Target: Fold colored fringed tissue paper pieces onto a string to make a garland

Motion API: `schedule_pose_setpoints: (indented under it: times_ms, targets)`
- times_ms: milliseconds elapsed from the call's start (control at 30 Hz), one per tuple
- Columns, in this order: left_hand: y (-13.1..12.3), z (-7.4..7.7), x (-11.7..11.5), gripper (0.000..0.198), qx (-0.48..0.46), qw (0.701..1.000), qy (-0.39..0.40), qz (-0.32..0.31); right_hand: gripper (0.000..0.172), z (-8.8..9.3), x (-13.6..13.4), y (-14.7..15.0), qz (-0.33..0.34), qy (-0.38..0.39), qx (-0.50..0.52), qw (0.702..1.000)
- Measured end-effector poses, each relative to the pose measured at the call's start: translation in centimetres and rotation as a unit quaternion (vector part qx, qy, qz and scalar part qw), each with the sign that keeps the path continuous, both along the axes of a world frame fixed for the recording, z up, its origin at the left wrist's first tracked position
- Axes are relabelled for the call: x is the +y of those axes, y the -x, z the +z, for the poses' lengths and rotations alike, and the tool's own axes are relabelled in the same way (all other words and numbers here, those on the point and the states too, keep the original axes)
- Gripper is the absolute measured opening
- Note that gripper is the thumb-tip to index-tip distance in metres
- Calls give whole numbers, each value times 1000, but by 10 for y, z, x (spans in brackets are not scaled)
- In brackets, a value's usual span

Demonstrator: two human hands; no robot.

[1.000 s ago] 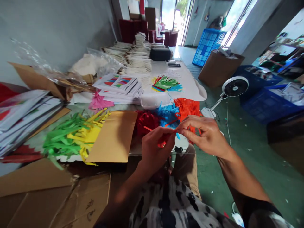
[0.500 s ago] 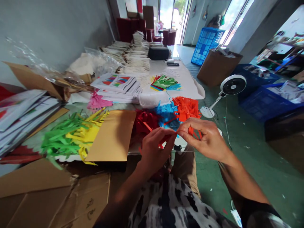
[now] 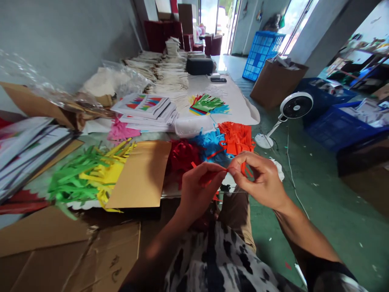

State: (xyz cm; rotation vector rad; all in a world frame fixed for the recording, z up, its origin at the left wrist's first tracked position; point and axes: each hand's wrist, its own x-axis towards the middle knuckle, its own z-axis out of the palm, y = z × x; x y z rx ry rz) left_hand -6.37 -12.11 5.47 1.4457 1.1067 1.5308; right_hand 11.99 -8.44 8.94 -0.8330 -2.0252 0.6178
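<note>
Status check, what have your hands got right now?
Left hand and right hand pinching a thin red-orange paper strip between them. Fringed blue paper pile just beyond.

right hand (image 3: pixel 259 180): orange paper strips (image 3: pixel 236 138) ahead, free air rightward

Matt paper strips (image 3: pixel 210 177), rough cardbd (image 3: pixel 42 237)

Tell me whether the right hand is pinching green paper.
No, the right hand pinches a thin red paper strip, not green paper.
</note>
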Motion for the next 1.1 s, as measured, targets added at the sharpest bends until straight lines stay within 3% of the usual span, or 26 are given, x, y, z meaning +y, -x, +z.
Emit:
schedule_pose_setpoints:
  times_ms: [100,267,567,733,833,967,1067,1100]
  targets:
    - [0,-1,1,8,-10,1000,-1,-2,5,-1,1,-3,-1,16,18,1000]
    - [1,-8,3,5,96,992,-72,30,5,-1,3,-5,17,38,30,999]
    - [3,-9,3,11,-7,999,19,-46,5,-15,4,-5,2,103,59,993]
    - [1,-12,4,22,-63,996,46,-36,7,-15,5,-5,8,126,53,991]
    - [-4,-17,6,14,-59,998,20,-9,5,-17,5,-4,28,145,54,988]
    - [-7,-26,8,12,-67,997,27,-21,23,-30,3,-7,9,163,95,982]
    - [-6,-32,8,12,-14,998,33,-49,6,-40,1,-10,-26,135,105,985]
    - [-6,-33,8,13,23,997,31,-60,9,-43,-1,-10,-30,121,97,987]
